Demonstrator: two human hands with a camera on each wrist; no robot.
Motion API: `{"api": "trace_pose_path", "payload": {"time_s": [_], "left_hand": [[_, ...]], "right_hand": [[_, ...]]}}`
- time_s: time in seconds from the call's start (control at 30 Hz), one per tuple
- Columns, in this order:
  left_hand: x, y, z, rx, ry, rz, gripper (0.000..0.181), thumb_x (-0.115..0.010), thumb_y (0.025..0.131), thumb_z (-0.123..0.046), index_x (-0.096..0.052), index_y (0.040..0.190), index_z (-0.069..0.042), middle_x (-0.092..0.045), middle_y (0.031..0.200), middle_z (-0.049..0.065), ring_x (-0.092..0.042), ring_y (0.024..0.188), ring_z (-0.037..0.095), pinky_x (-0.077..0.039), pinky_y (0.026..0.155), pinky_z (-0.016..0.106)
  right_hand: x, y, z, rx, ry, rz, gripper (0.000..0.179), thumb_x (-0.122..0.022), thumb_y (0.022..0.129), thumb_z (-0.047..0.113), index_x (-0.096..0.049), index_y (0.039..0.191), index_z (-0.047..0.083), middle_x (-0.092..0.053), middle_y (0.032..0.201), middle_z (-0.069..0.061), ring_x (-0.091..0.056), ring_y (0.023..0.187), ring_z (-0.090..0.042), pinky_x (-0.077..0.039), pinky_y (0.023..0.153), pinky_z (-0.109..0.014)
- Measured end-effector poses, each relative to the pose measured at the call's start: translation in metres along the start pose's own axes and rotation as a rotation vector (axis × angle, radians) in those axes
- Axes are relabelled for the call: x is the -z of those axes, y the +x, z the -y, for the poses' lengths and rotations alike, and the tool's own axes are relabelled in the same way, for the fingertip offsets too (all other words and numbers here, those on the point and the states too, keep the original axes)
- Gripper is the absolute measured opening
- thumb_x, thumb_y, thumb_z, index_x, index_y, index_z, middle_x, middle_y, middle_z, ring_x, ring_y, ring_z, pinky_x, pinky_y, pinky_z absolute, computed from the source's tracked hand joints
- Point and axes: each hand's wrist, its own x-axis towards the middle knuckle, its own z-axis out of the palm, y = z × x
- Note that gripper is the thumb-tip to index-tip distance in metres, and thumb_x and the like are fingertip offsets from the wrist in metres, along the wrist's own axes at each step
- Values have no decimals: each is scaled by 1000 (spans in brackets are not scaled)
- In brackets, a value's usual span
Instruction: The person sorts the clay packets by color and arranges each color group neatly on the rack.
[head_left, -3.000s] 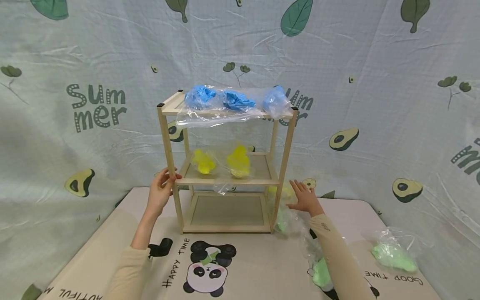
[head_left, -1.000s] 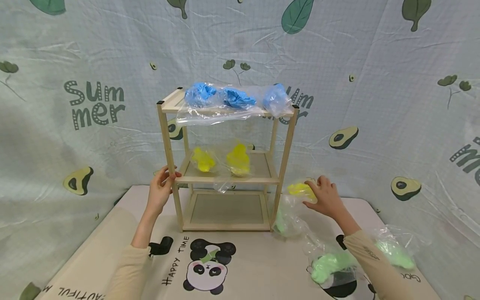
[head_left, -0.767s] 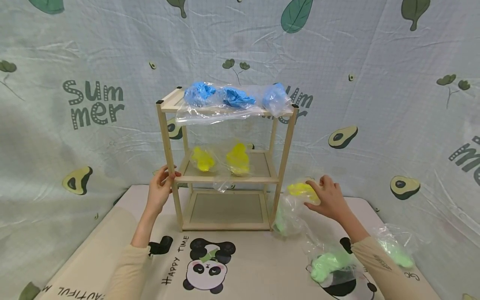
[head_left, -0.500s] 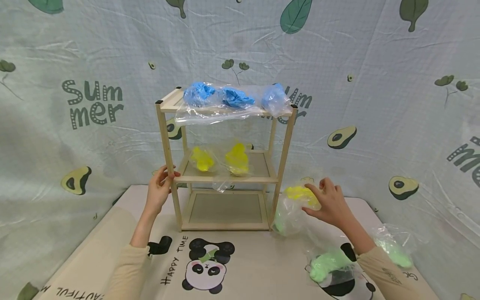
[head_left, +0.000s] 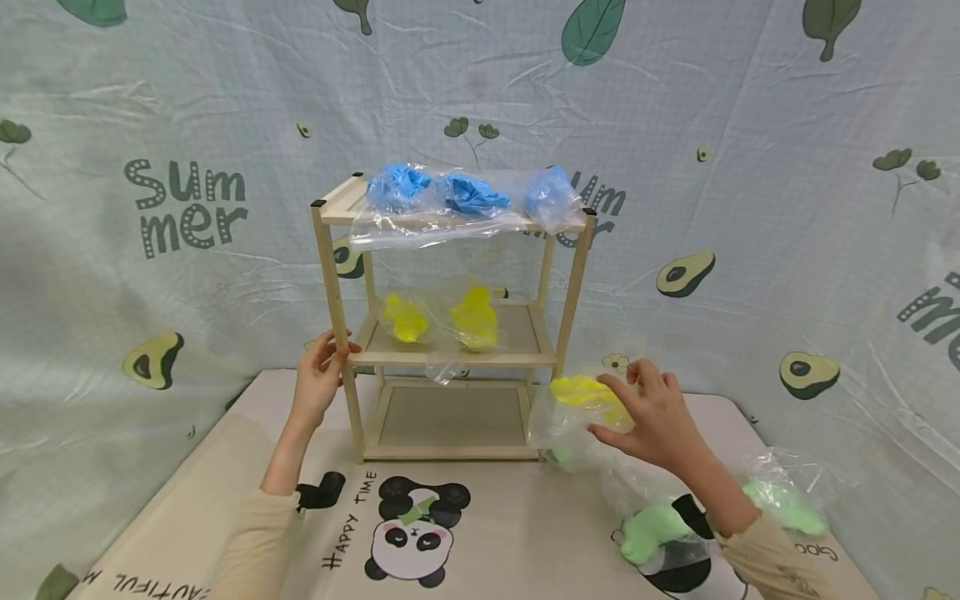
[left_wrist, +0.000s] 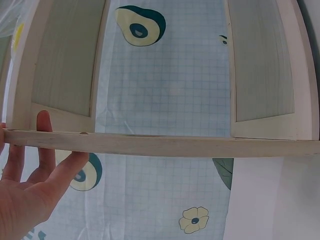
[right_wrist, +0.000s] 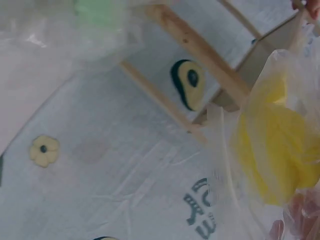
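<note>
My left hand grips the left front post of a three-tier wooden shelf at middle-shelf height. In the left wrist view, fingers and thumb lie around that post. My right hand holds a clear plastic bag with a crumpled yellow thing inside, just right of the shelf's right front post. The right wrist view shows the yellow-filled bag close up, with few fingertips visible. Two similar yellow-filled bags lie on the middle shelf. Bags with blue contents lie along the top.
Bags with green contents lie on the table: one near the right forearm, another farther right, and one partly hidden behind the held bag. The bottom shelf is bare. A printed curtain hangs behind.
My right hand, earlier spread and holding nothing beside the shelf, has taken up the yellow-filled bag and brought it left to the shelf's right post. The left hand keeps its grip.
</note>
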Motion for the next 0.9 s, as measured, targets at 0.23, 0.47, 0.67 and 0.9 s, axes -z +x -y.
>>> {"api": "trace_pose_path", "payload": {"time_s": [0.23,0.47,0.67,0.9], "left_hand": [[0,0,0,10,6,0,17,-45,93,-24,-50,109,-25,-58,83,-23,-55,84,-7,-50,63,20],[-1,-1,0,12,2,-6,16,-45,93,-24,-51,108,-26,-58,82,-23,-55,83,-6,-50,63,20],[-1,-1,1,8,0,-4,16,-45,93,-24,-51,107,-27,-58,82,-24,-55,83,-6,-50,63,20],[-1,0,0,6,-4,-8,16,-45,93,-25,-50,107,-27,-58,82,-23,-55,81,-5,-49,62,20]], "right_hand": [[10,22,21,-20,41,-112,63,-38,83,65,-60,98,8,-40,83,-14,-36,73,-24,-27,60,-39],[18,44,36,-74,35,-231,57,-43,83,58,-60,97,5,-41,83,-18,-36,73,-28,-28,59,-40],[29,57,48,-106,34,-313,55,-45,83,55,-61,98,5,-38,83,-19,-36,74,-30,-28,61,-40],[29,76,63,-96,101,-395,51,-46,85,49,-60,101,4,-37,84,-19,-34,79,-32,-27,63,-41]]}}
